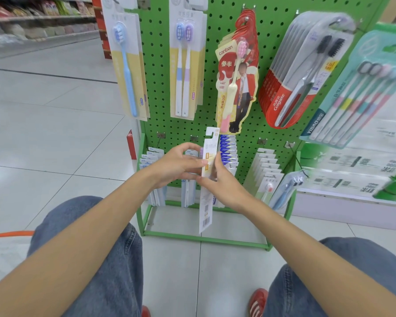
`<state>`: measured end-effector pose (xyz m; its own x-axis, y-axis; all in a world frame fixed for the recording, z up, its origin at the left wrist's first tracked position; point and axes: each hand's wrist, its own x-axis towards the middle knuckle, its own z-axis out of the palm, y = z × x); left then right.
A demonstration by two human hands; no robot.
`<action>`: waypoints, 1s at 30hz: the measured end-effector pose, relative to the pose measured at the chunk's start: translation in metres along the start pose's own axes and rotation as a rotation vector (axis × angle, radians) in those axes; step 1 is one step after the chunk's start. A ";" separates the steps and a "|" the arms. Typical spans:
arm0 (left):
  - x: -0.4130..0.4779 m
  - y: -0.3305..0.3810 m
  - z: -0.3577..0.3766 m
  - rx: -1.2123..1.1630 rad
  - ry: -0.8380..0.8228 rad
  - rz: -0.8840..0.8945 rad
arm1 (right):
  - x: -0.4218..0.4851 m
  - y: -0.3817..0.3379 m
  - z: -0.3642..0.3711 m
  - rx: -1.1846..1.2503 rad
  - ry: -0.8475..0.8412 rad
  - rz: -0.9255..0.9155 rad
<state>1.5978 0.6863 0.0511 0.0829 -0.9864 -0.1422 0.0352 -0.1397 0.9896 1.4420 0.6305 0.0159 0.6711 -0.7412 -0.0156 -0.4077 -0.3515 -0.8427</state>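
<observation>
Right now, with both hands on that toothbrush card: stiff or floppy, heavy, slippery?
Probably fairly stiff: the toothbrush card hangs straight below the left hand and right hand without drooping. Likely light, since fingertip pinches hold it. Its thin, flat edges may twist or slip in a loose grip.

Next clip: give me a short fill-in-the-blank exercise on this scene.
1. The left hand and right hand hold one toothbrush pack before a ____ pegboard.
2. The pack marked Colgate holds toothbrushes with ____ bristles.
3. The person's shoes are ____.
Missing words: green; black; red.
</observation>
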 end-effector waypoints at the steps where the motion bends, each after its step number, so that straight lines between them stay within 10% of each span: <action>1: 0.000 0.001 0.000 0.003 -0.005 0.004 | -0.001 -0.002 -0.001 -0.004 -0.032 0.013; 30: 0.009 0.001 -0.007 0.044 0.271 0.191 | 0.005 -0.003 -0.006 0.297 0.082 -0.001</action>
<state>1.6059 0.6780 0.0506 0.3462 -0.9368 0.0508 -0.0494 0.0358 0.9981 1.4425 0.6245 0.0217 0.6141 -0.7890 0.0191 -0.1995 -0.1786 -0.9635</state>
